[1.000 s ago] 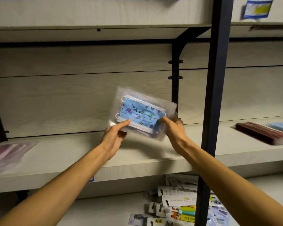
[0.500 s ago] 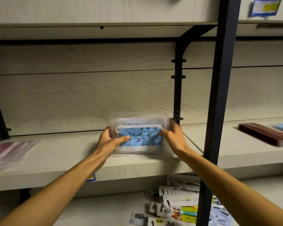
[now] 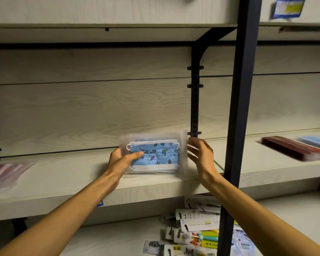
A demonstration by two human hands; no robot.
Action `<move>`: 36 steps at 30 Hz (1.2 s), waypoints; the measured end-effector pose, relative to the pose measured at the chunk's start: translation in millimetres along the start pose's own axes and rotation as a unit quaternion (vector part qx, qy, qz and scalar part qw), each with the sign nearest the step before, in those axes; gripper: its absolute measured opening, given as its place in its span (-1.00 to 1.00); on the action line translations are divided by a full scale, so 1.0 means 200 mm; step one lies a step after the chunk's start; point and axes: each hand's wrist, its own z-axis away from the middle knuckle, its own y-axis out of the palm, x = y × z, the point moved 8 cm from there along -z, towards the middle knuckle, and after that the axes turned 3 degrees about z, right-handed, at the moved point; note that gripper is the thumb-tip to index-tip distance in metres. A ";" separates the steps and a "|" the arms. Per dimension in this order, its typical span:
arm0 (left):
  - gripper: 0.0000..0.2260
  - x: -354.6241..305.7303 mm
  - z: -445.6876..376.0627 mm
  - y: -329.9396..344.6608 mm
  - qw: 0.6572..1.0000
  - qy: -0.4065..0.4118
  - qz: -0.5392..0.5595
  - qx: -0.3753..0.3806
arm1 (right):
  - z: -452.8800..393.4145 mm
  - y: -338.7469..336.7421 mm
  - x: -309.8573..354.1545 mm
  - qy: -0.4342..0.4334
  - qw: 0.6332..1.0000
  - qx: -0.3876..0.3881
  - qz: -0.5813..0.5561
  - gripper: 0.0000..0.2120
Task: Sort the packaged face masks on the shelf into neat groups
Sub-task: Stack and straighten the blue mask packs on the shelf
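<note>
Far left of the shelf (image 3: 67, 174): a blurred heap of pink and purple mask packs (image 3: 6, 172), lying flat; the count can't be made out.

Centre: a clear pack of blue printed masks (image 3: 154, 156) stands on its long edge on the shelf, near the front lip, just left of the dark post (image 3: 240, 115). Left hand (image 3: 121, 162) grips its left end, thumb across the front face, fingers hidden behind. Right hand (image 3: 200, 157) is at the pack's right edge with fingers loosely spread and straight; whether they touch the plastic is unclear through the blur, probably just grazing it, not clasping.

Right of the post, same shelf level: a flat stack of dark red packs (image 3: 292, 148), and beside it a light blue pack (image 3: 316, 142), well apart from the held one.

Lower shelf, below: a loose scatter of carded items (image 3: 196, 235).
</note>
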 end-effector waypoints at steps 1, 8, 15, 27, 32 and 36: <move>-0.69 0.01 -0.01 0.00 1.000 -0.005 0.003 0.001 | 0.01 -0.02 0.01 -0.013 1.000 -0.009 0.022 -0.80; -0.67 0.04 -0.04 -0.01 0.999 -0.026 0.006 0.032 | 0.00 -0.03 0.07 -0.067 0.989 0.001 0.129 -0.84; -0.47 -0.02 -0.02 0.01 0.999 -0.006 0.028 0.018 | -0.03 0.03 0.12 -0.071 0.995 -0.029 0.067 -0.81; -0.53 0.02 -0.03 0.00 1.000 0.007 0.029 -0.010 | 0.02 0.03 0.04 -0.021 1.000 0.006 0.010 -0.61; -0.61 -0.02 -0.03 0.02 1.000 0.017 0.012 0.016 | 0.08 0.11 0.04 -0.059 0.990 0.091 0.090 -0.51; -0.64 -0.05 -0.02 0.02 0.999 0.032 0.021 -0.001 | 0.05 0.10 0.04 -0.061 0.990 0.062 0.109 -0.71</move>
